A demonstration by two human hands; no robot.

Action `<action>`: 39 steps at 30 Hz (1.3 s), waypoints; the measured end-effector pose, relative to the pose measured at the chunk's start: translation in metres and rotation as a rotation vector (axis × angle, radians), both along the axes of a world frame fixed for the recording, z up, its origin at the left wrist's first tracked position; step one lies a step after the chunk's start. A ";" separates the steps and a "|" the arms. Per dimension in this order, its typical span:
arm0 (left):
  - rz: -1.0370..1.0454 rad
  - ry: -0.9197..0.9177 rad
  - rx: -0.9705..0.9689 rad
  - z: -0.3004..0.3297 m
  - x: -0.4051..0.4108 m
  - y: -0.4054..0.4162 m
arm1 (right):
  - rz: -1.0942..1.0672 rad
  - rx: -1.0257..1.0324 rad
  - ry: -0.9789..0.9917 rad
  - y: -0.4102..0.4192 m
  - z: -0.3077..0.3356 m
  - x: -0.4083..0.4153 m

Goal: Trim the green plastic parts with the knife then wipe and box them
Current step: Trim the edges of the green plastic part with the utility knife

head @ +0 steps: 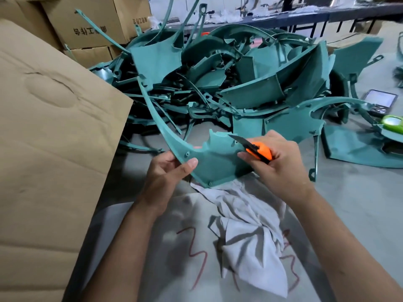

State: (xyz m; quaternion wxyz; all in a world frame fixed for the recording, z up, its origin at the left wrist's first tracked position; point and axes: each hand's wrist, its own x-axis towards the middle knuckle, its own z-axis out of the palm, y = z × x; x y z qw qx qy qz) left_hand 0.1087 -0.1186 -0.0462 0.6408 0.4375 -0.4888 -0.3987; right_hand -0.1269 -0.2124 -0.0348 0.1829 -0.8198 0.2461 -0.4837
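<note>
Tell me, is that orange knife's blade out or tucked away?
Out: the dark blade sticks out of the orange knife against the green part.

Upper left: stacked cardboard box (91, 20) bearing black printed Chinese characters, seen upside down and not clearly legible. Foreground: grey table surface (165, 247) with red scrawled marks, resembling "3", partly covered by cloth.

Both hands (165, 171) (277, 162) curled, gripping
</note>
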 end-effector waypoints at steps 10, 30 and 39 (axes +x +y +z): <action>0.359 0.069 -0.091 0.003 -0.019 -0.004 | -0.248 0.138 -0.056 0.003 -0.008 0.009; 0.342 0.539 -0.076 0.027 -0.014 0.003 | -0.126 0.071 0.040 0.009 -0.014 0.013; 0.311 0.616 -0.023 0.018 -0.018 0.000 | -0.035 0.035 0.042 0.014 -0.008 0.013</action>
